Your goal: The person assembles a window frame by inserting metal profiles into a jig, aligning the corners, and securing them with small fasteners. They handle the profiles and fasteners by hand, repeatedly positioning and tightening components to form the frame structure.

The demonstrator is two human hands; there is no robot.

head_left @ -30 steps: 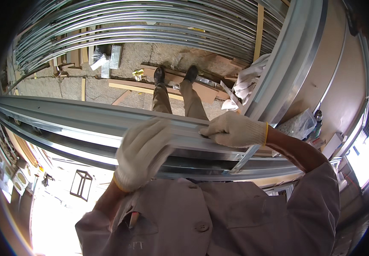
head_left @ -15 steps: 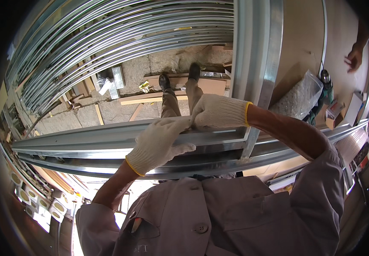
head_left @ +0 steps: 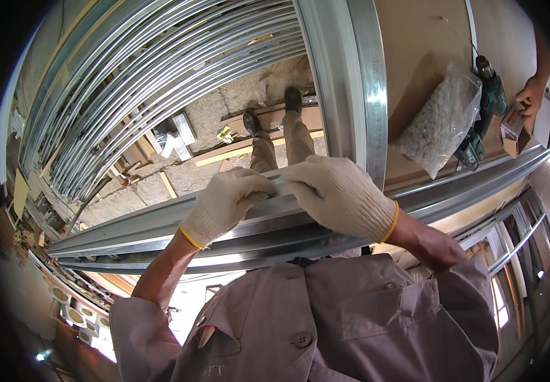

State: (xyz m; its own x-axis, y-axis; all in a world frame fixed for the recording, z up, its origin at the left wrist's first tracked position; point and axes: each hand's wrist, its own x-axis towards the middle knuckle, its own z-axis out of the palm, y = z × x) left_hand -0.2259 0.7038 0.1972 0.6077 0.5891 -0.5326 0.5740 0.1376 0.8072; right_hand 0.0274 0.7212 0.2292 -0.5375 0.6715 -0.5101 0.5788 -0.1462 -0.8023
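Observation:
Both my hands wear white knit gloves with yellow cuffs and meet over the near rail of a silver metal frame (head_left: pixel 128 230). My left hand (head_left: pixel 227 202) is closed, thumb and fingers pinched together at the rail's top. Just to its right, my right hand (head_left: pixel 341 196) has its fingers bent together and pointing left, their tips close to the left fingertips. Whatever lies between the fingers is hidden by the gloves. A wide upright profile (head_left: pixel 341 83) of the frame runs away from me beside my right hand.
Long metal rods (head_left: pixel 179 70) lie stacked at the far left. On a brown panel (head_left: pixel 415 38) to the right are a bag of white pieces (head_left: pixel 440 121), a green cordless drill (head_left: pixel 492 89) and a small box (head_left: pixel 513 134). Another person's hand (head_left: pixel 530 95) touches that box.
My right hand has drawn slightly apart from my left, and its wrist has dropped toward me. The other person's hand has come down to the small box. My view has shifted right.

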